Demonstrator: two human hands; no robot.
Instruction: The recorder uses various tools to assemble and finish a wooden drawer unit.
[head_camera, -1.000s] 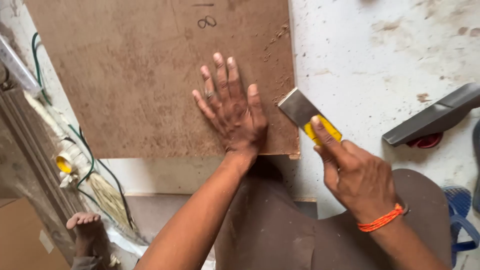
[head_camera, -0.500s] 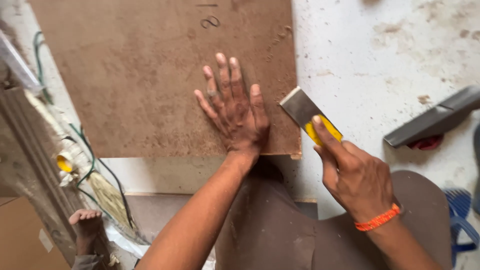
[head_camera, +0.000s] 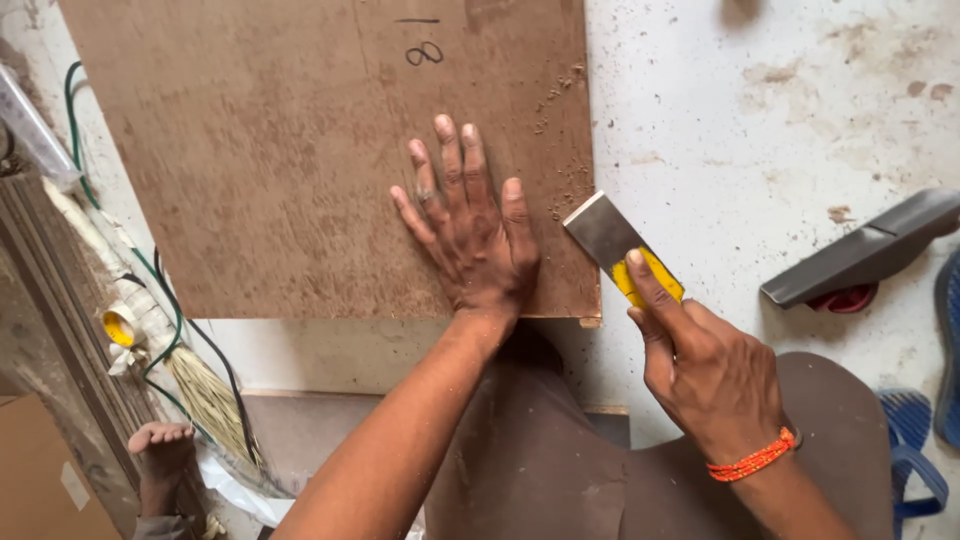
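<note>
Little has shifted: left hand (head_camera: 470, 235) still flat on the board (head_camera: 300, 160), right hand (head_camera: 705, 370) gripping the chisel (head_camera: 620, 250), blade angled up-left toward the board edge

Work surface: a pale, stained floor (head_camera: 760, 110), speckled with dirt marks. Lying flat on it, a large brown board (head_camera: 300, 160) fills the upper left, its right edge strewn with small wood chips (head_camera: 560, 100). At the right, a grey metal tool (head_camera: 860, 250) rests on the floor over a red ring-shaped item (head_camera: 845, 298); part of a blue sandal (head_camera: 915, 440) lies at the lower right. Along the left edge run a green cable (head_camera: 150, 270), a straw broom (head_camera: 205, 395) and a yellow roll of tape (head_camera: 118, 327).
</note>
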